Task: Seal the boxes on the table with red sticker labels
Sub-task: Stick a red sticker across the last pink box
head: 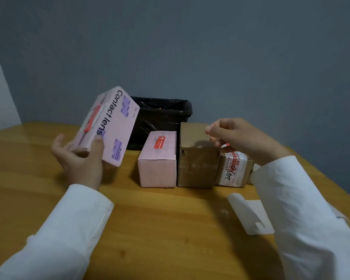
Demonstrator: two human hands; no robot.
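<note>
Flat pink cardboard box printed "Contact lens" (111,128) is held tilted above the left side of the wooden worktop (170,229), gripped at its lower corner by the left hand (79,158), thumb on the printed face, fingers curled under. A red sticker label (92,119) is seen stuck across its narrow edge. A second small red-and-white sticker (225,145) is pinched in the fingertips of the right hand (238,136), raised over the brown boxes. On the worktop, a row of three boxes is set side by side, touching: a pink oblong cardboard box (158,168) with a red label (159,141) on its top, a taller plain brown cardboard box (196,164), and a smaller brown box wrapped in white-and-red printed tape with black handwriting (233,170). Behind the row, a bin lined with a black plastic bag (162,118) is placed against the grey wall. Near the right sleeve, a white sticker backing sheet (249,213) lies flat, one corner curled up. Both arms are covered by white sleeves.
</note>
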